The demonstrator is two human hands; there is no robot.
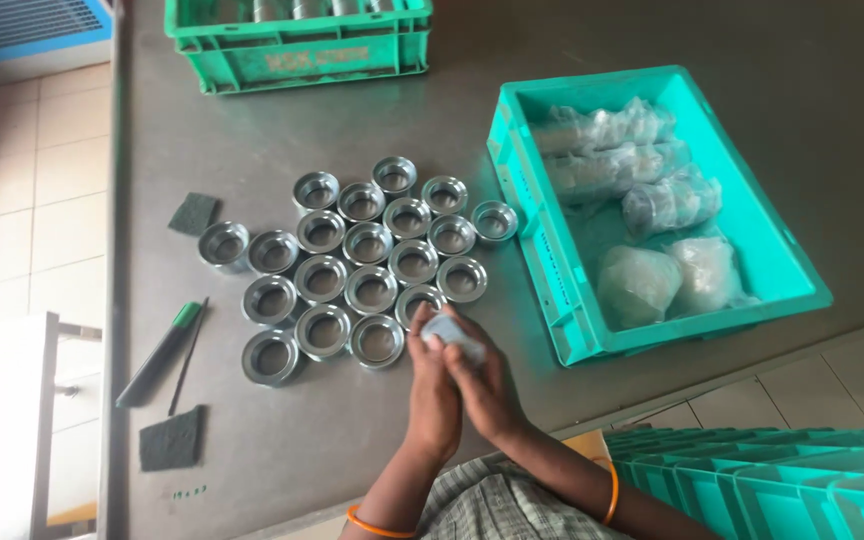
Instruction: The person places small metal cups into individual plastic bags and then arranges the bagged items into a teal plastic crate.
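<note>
Hands (457, 375) clasp pale object (449, 331), mostly hidden, unidentifiable.

A grey table (352, 450) is lit evenly by soft daylight. Pale floor tiles (42, 180) are seen at the left, and more tiles (802, 380) at the near right.
</note>
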